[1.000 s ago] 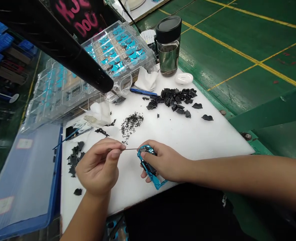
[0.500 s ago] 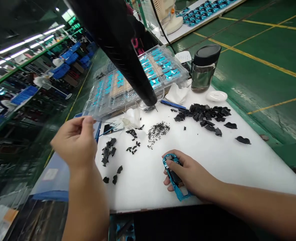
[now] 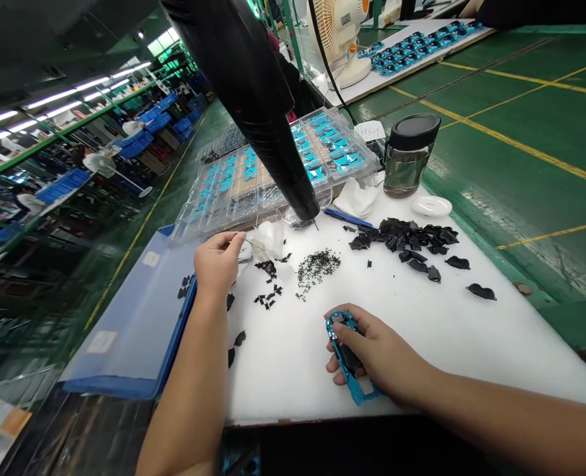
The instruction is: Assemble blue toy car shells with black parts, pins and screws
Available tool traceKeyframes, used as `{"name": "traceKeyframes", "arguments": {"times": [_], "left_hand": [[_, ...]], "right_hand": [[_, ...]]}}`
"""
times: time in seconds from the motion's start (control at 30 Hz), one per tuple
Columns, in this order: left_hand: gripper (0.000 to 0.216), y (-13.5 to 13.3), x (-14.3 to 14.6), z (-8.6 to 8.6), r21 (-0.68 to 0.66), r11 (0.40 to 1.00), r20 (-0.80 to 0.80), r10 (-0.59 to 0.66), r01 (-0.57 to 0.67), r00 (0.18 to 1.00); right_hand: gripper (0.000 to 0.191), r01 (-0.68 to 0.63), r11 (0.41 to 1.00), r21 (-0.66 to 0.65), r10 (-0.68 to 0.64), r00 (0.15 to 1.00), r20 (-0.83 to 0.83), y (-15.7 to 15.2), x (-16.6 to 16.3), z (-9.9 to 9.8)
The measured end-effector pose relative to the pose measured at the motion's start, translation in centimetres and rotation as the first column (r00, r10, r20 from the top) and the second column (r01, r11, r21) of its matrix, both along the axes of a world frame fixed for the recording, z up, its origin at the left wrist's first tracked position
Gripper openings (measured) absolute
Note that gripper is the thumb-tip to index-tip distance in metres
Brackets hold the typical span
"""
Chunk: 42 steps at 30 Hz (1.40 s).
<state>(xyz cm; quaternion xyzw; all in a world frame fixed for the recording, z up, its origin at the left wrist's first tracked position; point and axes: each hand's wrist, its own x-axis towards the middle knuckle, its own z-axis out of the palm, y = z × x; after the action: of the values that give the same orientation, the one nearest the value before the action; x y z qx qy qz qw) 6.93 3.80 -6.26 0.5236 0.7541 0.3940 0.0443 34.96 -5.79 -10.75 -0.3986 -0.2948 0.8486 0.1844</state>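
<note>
My right hand is wrapped round a shiny blue plastic housing with dark inner parts, held just above the white work surface, the thumb resting on its inside. My left hand is raised over the left side of the surface, thumb and forefinger pinched together. Whatever sits in that pinch is too thin and small to make out. Close to its fingertips lie a crumpled clear plastic bag and small black pieces. A heap of tiny black screws or pins lies between the hands.
A black powered screwdriver hangs over the surface. Behind it stand clear compartment trays of blue parts. Black curved pieces, a blue pen, a white oval case and a lidded bottle are at right; a blue bin is left.
My left hand has moved right and inward, from over the surface's left edge to beside the crumpled plastic bag, still pinched. The right hand keeps hold of the blue housing. The view has shifted slightly.
</note>
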Motion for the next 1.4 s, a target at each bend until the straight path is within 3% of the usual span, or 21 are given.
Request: {"name": "traceKeyframes", "arguments": {"times": [0.2, 0.27, 0.37, 0.43, 0.57, 0.7, 0.9, 1.13, 1.27, 1.4], "left_hand": [[0.024, -2.2, -0.4, 2.5, 0.253, 0.965, 0.091, 0.052, -0.074, 0.994], [0.022, -3.1, 0.1, 3.3, 0.369, 0.929, 0.146, -0.014, -0.041, 0.989], [0.023, -4.1, 1.4, 3.6, 0.558, 0.828, 0.204, -0.199, 0.053, 0.959], [0.023, -4.7, 2.2, 3.4, 0.607, 0.788, 0.21, -0.28, 0.1, 0.937], [0.018, -5.9, 4.1, 2.3, 0.543, 0.821, 0.373, -0.425, 0.177, 0.825], [0.013, -6.8, 6.2, 0.9, 0.411, 0.825, 0.419, -0.549, 0.389, 0.723], [0.018, -7.4, 7.7, -0.2, 0.226, 0.831, 0.345, -0.556, 0.508, 0.756], [0.008, -7.9, 8.4, 0.0, 0.144, 0.82, 0.274, -0.571, 0.554, 0.774], [0.007, -7.9, 8.6, 0.0, 0.131, 0.82, 0.229, -0.572, 0.557, 0.788], [0.012, -7.6, 8.2, 0.0, 0.242, 0.814, 0.314, -0.58, 0.528, 0.751]], "right_hand": [[0.025, -0.018, 1.0, 0.004, 0.018, 1.0, 0.0, 0.1, 0.0, 0.7], [0.02, -0.005, 1.0, -0.009, 0.005, 1.0, -0.001, 0.2, 0.0, 1.0], [0.014, 0.016, 0.999, -0.032, -0.016, 1.0, -0.005, 0.3, -0.1, 1.2], [0.012, 0.024, 0.999, -0.037, -0.024, 1.0, -0.011, 0.3, -0.1, 1.2], [0.013, 0.047, 0.998, -0.037, -0.048, 0.998, -0.028, 0.2, -0.1, 0.7], [0.015, 0.049, 0.997, -0.063, -0.051, 0.998, -0.032, 0.2, -0.2, 0.6], [0.012, 0.056, 0.996, -0.074, -0.058, 0.998, -0.024, 0.3, -0.3, 0.7], [0.01, 0.066, 0.996, -0.059, -0.069, 0.996, -0.055, 0.3, -0.2, 0.7], [0.01, 0.059, 0.997, -0.055, -0.062, 0.997, -0.047, 0.3, -0.2, 0.8], [0.012, 0.056, 0.997, -0.055, -0.059, 0.997, -0.051, 0.2, -0.2, 0.6]]}}
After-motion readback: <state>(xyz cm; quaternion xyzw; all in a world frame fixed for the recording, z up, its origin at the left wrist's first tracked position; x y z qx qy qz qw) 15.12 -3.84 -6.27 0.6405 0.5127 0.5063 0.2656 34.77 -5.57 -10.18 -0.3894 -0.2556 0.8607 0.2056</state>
